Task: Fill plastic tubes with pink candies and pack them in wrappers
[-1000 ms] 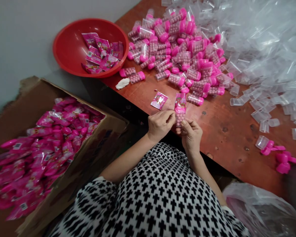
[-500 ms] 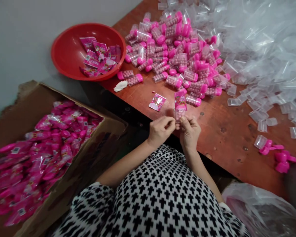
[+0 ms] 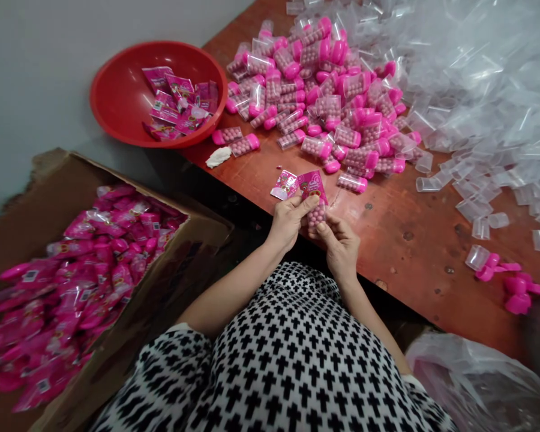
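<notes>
Above the table's front edge, both hands are closed on one pink printed candy packet [image 3: 314, 182], whose lower part shows small pink balls. My left hand [image 3: 288, 223] grips its left side, thumb across the front. The thumb and fingers of my right hand [image 3: 341, 245] pinch its lower right. Just behind my left fingers lies a small flat pink-and-white sachet [image 3: 284, 183] on the table. Beyond the hands is a heap of clear tubes [image 3: 328, 111] with pink caps, filled with pink balls. One such capped tube [image 3: 351, 183] lies nearest my right hand.
A red bowl [image 3: 105, 117] of pink sachets stands at the back left, beside a crumpled white wad [image 3: 218, 157]. On the left, a cardboard box [image 3: 166, 264] holds filled pink packets. Empty clear cups [image 3: 472, 120] spread across the right, with pink plastic pieces [image 3: 517, 294] near the edge.
The packet has shifted left and tilted, and its printed top now overlaps the flat sachet. My left hand has moved up along it, its thumb now on the front.
</notes>
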A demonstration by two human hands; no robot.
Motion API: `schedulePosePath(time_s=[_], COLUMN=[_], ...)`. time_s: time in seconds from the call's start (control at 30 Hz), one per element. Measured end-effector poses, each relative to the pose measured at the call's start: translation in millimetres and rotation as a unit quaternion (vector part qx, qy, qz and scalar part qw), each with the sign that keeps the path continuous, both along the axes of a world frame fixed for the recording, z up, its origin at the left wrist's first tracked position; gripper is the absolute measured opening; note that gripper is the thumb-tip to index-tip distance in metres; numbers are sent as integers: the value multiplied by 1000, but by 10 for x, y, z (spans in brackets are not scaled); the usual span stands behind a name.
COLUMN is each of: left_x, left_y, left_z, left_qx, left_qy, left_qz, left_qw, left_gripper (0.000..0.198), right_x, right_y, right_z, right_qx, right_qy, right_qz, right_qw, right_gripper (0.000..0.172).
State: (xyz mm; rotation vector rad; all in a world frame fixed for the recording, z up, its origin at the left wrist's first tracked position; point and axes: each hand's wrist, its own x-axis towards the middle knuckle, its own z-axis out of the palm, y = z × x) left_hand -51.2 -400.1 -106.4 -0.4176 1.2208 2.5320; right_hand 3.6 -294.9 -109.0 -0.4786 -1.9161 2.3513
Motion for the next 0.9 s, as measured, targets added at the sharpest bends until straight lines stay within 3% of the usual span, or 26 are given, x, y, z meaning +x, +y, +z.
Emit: schedulePosePath(time_s=[0.2, 0.33, 0.53, 0.6, 0.67, 0.77, 0.83, 0.9], left_x=[84, 166, 229, 265, 307, 325, 244, 51], left_y=[-31, -23, -171, -381, -706, -1275, -1570, -1738], left_z=[-3, 3, 39, 76, 102, 62, -34, -170], left_qx=[-35, -18, -9, -36, -75, -159, -236, -332], left_qy=[-5, -11, 11, 39, 83, 146, 158, 169], left_qz=[-62, -70, -99, -36, 98, 303, 346, 343], left_qw=[997, 997, 995, 998, 989, 928, 894, 862], left_gripper=[39, 38, 37, 35, 36, 56, 62, 58], right_x=[-7, -88, -205, -229, -248, -271, -283, -288], right_y=[11, 54, 14, -60, -125, -153, -134, -111], right_z=[-68, -72, -62, -26, 19, 41, 7, -44], right_qx=[-72, -114, -93, -81, -73, -52, -30, -10], right_qy=[-16, -27, -47, -36, -17, -10, -22, -30], right_qz=[-20, -27, 56, 103, 138, 140, 128, 122], right_qw=[997, 993, 993, 991, 988, 989, 991, 992], right_gripper=[35, 37, 39, 40, 40, 37, 36, 36])
